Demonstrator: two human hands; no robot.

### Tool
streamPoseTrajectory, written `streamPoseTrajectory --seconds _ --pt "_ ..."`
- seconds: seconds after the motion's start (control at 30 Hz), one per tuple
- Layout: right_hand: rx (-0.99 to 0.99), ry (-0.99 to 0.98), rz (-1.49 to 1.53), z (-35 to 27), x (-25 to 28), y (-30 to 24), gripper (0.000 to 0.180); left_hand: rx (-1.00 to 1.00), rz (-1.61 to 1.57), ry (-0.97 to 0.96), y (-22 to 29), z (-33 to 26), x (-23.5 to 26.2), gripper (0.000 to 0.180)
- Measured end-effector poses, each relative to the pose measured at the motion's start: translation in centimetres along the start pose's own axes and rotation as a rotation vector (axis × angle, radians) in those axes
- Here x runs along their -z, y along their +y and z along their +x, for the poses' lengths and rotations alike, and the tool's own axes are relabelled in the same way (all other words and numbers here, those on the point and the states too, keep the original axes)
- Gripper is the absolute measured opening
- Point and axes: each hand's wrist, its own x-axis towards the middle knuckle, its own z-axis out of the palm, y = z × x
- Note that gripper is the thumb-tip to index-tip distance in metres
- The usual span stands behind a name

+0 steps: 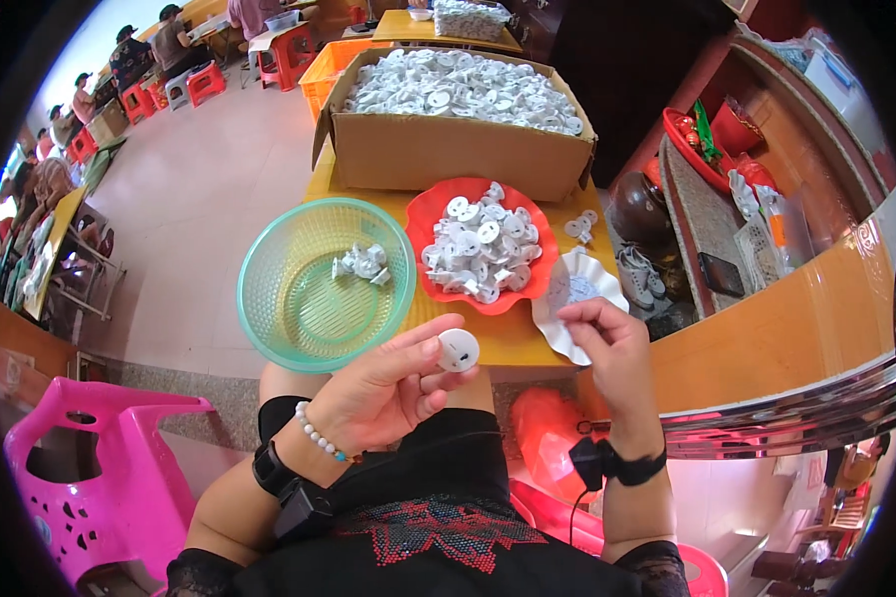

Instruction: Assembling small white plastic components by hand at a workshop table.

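Observation:
My left hand (393, 383) holds a white round plastic piece (459, 350) between thumb and fingers, its flat face with small dark slots turned up. My right hand (612, 348) is above the near edge of a white wavy-rimmed dish (615, 291) holding tiny pale parts. Its thumb and forefinger are pinched together; whatever is between them is too small to make out. A red wavy-rimmed bowl (415, 224) heaped with similar white pieces (483, 244) stands beyond my hands. To its left, a green plastic basket (319, 214) contains several white pieces (361, 263).
A large cardboard box (448, 149) full of white pieces stands at the back of the yellow table (523, 343). A few loose pieces (581, 226) lie right of the red bowl. A pink chair (119, 468) is at left, a stone-topped counter (687, 219) at right. People sit far left.

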Motion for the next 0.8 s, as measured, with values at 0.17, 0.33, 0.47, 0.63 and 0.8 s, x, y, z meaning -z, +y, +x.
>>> streamPoseTrajectory --seconds 0.17,0.33,0.47,0.63,0.8 --pt "0.084 -0.071 0.023 -2.3 -5.2 -6.3 0.011 -0.029 -0.056 0.036 -0.2 -0.3 0.0 0.043" --pt "0.339 -0.126 -0.258 -2.1 -7.0 -7.3 0.013 -0.093 0.015 -0.003 -0.4 -0.9 -0.2 0.03" --pt "0.375 -0.129 -0.323 -2.0 -7.7 -8.0 0.015 -0.151 0.2 0.001 -0.3 -1.2 -0.3 0.027" --pt "0.513 -0.194 -0.448 -2.0 -7.7 -8.7 0.017 -0.194 0.316 -0.011 -0.3 -1.2 0.1 0.028" --pt "0.528 -0.242 -0.552 -1.8 -7.4 -9.5 0.016 -0.199 0.405 0.009 -0.2 -1.5 -0.6 0.029"
